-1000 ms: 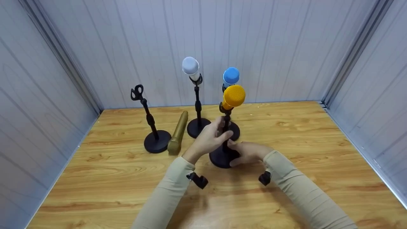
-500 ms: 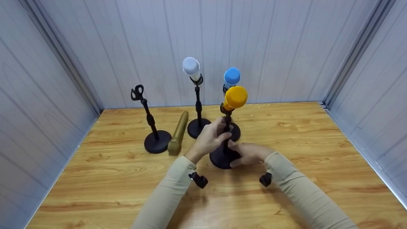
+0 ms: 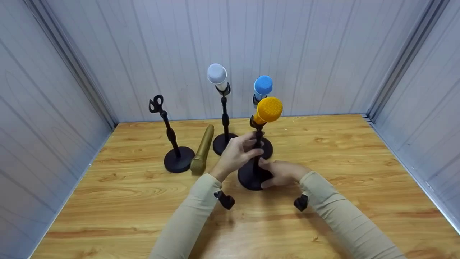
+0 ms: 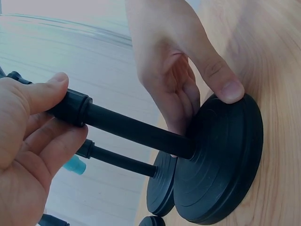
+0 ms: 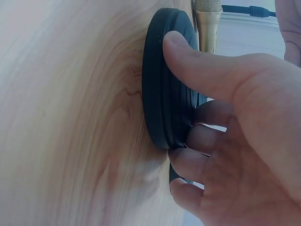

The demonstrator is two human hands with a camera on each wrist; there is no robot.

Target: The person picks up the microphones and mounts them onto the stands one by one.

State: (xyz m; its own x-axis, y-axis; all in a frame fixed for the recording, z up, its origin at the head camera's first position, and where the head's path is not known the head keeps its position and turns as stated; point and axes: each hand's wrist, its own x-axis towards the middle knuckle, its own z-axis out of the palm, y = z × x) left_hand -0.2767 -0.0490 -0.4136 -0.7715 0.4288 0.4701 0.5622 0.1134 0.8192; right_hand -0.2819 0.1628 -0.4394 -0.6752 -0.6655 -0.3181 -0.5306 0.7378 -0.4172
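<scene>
A yellow microphone (image 3: 269, 109) sits in the clip of a black microphone stand (image 4: 216, 155) with a round base. My left hand (image 3: 235, 154) grips this stand's pole, thumb and fingers around the collar (image 4: 70, 107) in the left wrist view. Lower down, my right hand (image 3: 285, 172) holds the base, its thumb pressing near the rim in the right wrist view. Directly behind stands another stand bearing a blue microphone (image 3: 263, 85), its base partly hidden. To the left is a stand with a white microphone (image 3: 217, 73).
A gold microphone (image 3: 202, 151) lies on the wooden table (image 3: 118, 201) beside a black stand (image 3: 171, 135) whose clip holds nothing. Pale panel walls (image 3: 172, 57) enclose the table at the back and both sides.
The yellow microphone's head has shifted slightly to the right. Both hands keep their hold on the stand, and the other stands look unchanged.
</scene>
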